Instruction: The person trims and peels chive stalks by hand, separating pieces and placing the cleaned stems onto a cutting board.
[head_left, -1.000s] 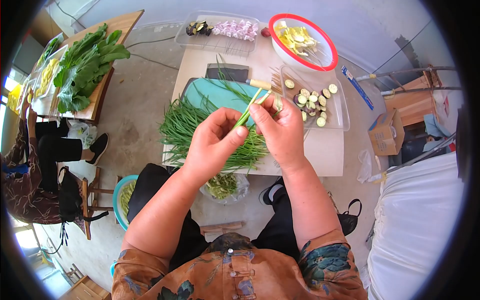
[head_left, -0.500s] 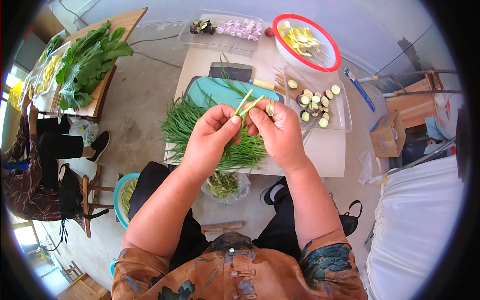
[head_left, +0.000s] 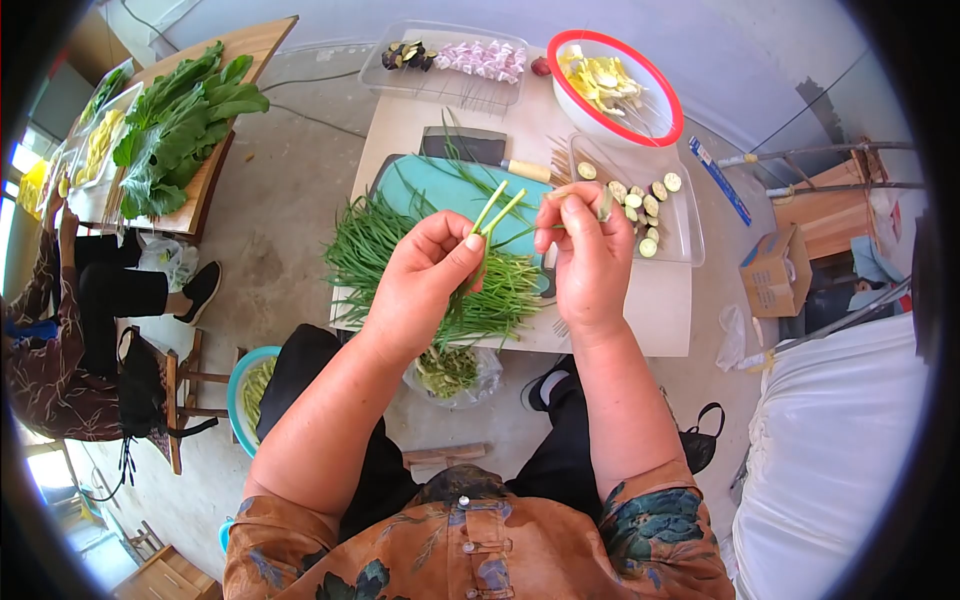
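My left hand is closed, pinching a few thin green chive stalks whose pale cut ends point up. To its right, my right hand is apart from them, thumb and index fingertip pressed together. What it pinches, if anything, is too small to make out; a pale greenish strip shows against its fingers. Below and behind both hands a big heap of chives lies over the table's front and partly on a turquoise cutting board. A cleaver with a wooden handle rests at the board's far edge.
A clear tray holds sliced eggplant. Behind stand a tray of skewered pieces and a red-rimmed bowl with yellow leaves. Below the table is a bag of green scraps. Another person sits at left by a table with leafy greens.
My right hand has moved right, away from the stalks it was touching. My left hand stays in place, still holding them.
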